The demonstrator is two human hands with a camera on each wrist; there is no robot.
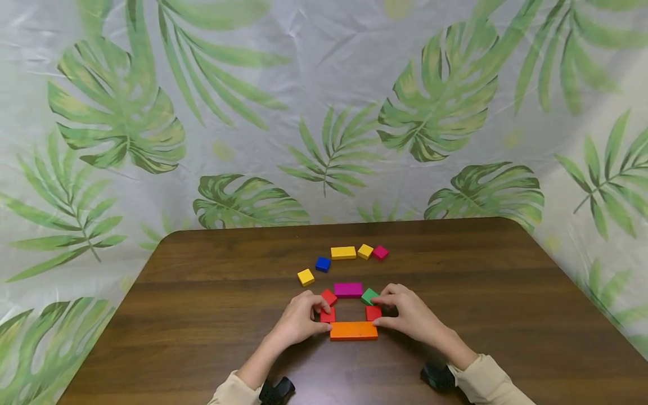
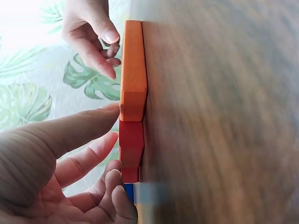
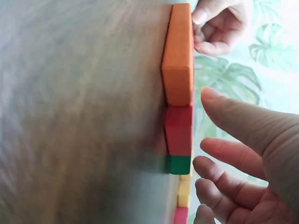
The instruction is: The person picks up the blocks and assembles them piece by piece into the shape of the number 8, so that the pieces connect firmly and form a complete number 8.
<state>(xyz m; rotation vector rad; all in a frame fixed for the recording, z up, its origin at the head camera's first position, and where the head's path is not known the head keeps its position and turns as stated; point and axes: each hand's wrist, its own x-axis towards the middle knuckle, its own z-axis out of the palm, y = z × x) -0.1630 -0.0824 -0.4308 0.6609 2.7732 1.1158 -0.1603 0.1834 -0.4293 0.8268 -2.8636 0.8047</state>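
Wooden blocks lie flat in a ring on the table. An orange block (image 1: 354, 331) forms the near side and a purple block (image 1: 348, 290) the far side. On the left are a red block (image 1: 328, 316) and a tilted red block (image 1: 329, 297); on the right, another red block (image 1: 373, 313) and a tilted green block (image 1: 369, 296). My left hand (image 1: 297, 319) has its thumb at the orange block's left corner, fingertips by the left red blocks. My right hand (image 1: 412, 316) hovers at the right side, thumb and fingers spread, slightly apart from the blocks in the right wrist view.
Beyond the ring lie a small yellow block (image 1: 306, 277), a blue block (image 1: 323, 264), a long yellow block (image 1: 343, 253), another small yellow block (image 1: 365, 251) and a crimson block (image 1: 380, 253). The brown wooden table (image 1: 202, 315) ends before a leaf-patterned curtain (image 1: 344, 84).
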